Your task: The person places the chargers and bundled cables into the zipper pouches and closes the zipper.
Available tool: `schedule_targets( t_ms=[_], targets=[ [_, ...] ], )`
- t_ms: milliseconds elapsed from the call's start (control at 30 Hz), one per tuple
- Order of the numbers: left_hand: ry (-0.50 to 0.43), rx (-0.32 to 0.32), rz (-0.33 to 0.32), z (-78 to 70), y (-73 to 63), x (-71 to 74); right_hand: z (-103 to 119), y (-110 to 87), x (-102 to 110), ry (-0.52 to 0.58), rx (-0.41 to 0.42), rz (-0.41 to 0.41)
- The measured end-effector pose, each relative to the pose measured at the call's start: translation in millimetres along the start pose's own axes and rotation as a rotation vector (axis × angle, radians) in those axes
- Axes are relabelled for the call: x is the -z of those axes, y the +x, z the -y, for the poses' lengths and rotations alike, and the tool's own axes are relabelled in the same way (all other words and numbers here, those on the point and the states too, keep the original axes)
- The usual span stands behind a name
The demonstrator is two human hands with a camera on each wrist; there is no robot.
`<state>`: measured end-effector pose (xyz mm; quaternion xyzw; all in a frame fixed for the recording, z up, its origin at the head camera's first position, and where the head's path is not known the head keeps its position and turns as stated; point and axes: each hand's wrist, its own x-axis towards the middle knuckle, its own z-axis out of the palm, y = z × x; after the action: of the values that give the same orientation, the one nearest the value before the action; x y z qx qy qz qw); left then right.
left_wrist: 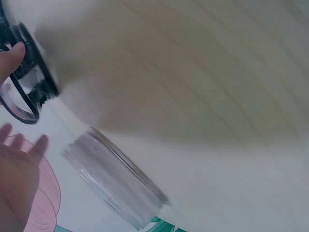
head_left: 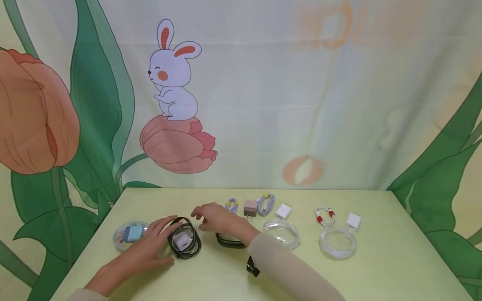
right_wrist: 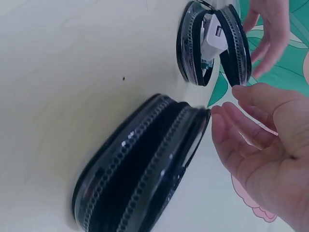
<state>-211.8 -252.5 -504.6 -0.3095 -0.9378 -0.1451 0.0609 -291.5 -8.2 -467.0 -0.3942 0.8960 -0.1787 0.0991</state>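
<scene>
A clear round zip case with black trim (head_left: 184,238) stands unzipped on the table, a white charger plug (right_wrist: 214,39) inside it. Beside its left edge is my left hand (head_left: 150,242), fingers extended and touching the rim in the head view. My right hand (head_left: 216,217) hovers to the right of that case, fingers loosely bent and holding nothing. A second black-trimmed case (right_wrist: 140,169) gapes open beneath it; in the head view the right forearm partly covers this case. The right fingertips (right_wrist: 219,113) are close to its edge; contact cannot be told.
Left stands a clear case with a blue plug (head_left: 132,233). Behind lie lilac cables (head_left: 266,205), a pink plug (head_left: 250,207) and a white plug (head_left: 283,211). Rightward are two clear cases (head_left: 337,253), a white cable with red ties (head_left: 325,224) and another white plug (head_left: 353,220).
</scene>
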Motion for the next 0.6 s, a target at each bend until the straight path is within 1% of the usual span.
schedule_targets(
  t_ms=[100,133,200,233,300,367,400,433,467,533,600],
  targets=[
    [0.045,-0.083,0.054,3.9,1.7,-0.8,-1,-3.9,4,0.002,-0.001,-0.007],
    [0.065,-0.117,0.074,4.9,3.2,-1.6,-2,-4.8,4,0.004,-0.001,-0.005],
    [0.123,-0.205,0.103,6.2,7.0,-3.7,-2,-6.0,3,0.014,0.002,-0.002],
    [0.152,-0.249,0.11,6.7,8.8,-5.0,-2,-6.2,3,0.013,0.007,-0.001],
    [0.213,-0.325,0.104,7.1,11.7,-6.5,-2,-6.7,2,0.01,0.02,0.0],
    [0.263,-0.364,0.089,6.3,14.0,-6.6,-2,-7.0,1,0.004,0.031,0.0],
    [0.283,-0.365,0.084,5.3,15.2,-6.0,-2,-6.8,1,-0.006,0.036,-0.004],
    [0.302,-0.35,0.082,3.9,16.4,-5.4,-2,-6.8,0,-0.009,0.035,-0.007],
    [0.321,-0.322,0.079,1.8,17.7,-4.5,-2,-6.6,0,-0.014,0.036,-0.008],
    [0.348,-0.223,0.08,-2.8,21.0,-4.3,-2,-6.3,0,-0.023,0.03,-0.008],
    [0.374,-0.091,0.075,-8.2,24.1,-6.4,-1,-6.0,-1,-0.038,0.014,-0.01]
  ],
)
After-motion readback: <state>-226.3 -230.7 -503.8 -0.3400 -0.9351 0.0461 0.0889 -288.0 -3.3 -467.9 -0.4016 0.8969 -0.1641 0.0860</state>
